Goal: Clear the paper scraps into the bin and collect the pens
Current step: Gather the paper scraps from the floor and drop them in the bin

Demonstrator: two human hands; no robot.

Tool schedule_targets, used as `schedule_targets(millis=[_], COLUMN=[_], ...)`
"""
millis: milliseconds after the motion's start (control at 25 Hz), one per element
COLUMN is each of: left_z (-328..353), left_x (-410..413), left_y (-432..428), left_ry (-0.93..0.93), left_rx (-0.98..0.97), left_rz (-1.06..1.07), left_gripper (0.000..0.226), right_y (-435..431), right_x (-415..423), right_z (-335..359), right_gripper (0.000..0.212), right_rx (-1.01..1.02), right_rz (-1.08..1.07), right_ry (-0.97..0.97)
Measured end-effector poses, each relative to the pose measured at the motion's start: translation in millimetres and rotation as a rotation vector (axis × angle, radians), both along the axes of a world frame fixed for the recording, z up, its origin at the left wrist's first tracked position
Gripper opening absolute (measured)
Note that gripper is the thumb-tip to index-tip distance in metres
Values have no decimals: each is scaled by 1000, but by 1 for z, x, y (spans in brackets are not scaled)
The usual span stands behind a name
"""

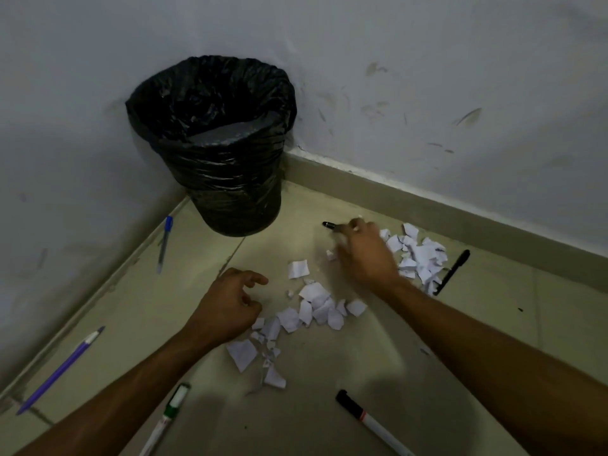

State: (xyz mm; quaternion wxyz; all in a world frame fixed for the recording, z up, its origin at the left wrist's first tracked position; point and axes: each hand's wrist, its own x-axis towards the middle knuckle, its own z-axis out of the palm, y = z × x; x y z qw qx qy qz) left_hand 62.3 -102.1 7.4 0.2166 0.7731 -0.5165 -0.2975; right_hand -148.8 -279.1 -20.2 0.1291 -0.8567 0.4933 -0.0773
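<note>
White paper scraps (312, 311) lie scattered on the floor between my hands, with a second heap (421, 258) to the right. A bin lined with a black bag (223, 179) stands in the corner. My right hand (365, 255) is blurred and bunched over scraps, with white bits showing between its fingers. A black pen (329, 225) pokes out just beyond its fingertips. My left hand (230, 304) hovers left of the scraps, fingers loosely curled and holding nothing. Other pens lie around: blue (164, 243), purple (62, 370), a green marker (167, 419), a black-capped marker (368, 422), and a black pen (452, 271).
Two white walls meet behind the bin, with a skirting board (427, 205) along the right wall. The floor is pale tile. A single larger scrap (298, 268) lies apart, between my two hands.
</note>
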Motion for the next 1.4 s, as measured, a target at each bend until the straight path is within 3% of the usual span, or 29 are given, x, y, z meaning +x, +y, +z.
schedule_targets(millis=[120, 280, 360, 440, 520, 720, 880, 1000, 1160, 1400], left_z=[-2, -5, -6, -8, -11, -15, -6, 4, 7, 6], left_x=[1, 2, 4, 8, 10, -4, -17, -18, -17, -23], left_y=[1, 0, 2, 5, 7, -1, 0, 8, 15, 14], left_ry=[11, 27, 35, 36, 36, 69, 93, 107, 137, 195], left_rx=[-8, -18, -21, -19, -27, -8, -32, -32, -23, -15], left_rz=[3, 6, 14, 20, 17, 30, 34, 73, 105, 84], left_gripper=[46, 46, 46, 46, 47, 47, 46, 44, 44, 44], right_y=[-32, -35, -50, -59, -49, -13, 24, 12, 25, 100], right_x=[-16, 5, -10, -50, -89, -76, -59, -94, -141, -115], right_z=[-3, -3, 8, 9, 1, -16, 4, 19, 22, 13], right_gripper=[37, 32, 40, 48, 56, 70, 52, 43, 45, 41], right_rx=[3, 158, 69, 38, 180, 261, 352, 254, 350, 557], right_rz=[-123, -26, -198, -395, -465, -233, -69, -181, -186, -125], right_ry=[166, -31, -74, 60, 220, 229, 113, 84, 339, 121])
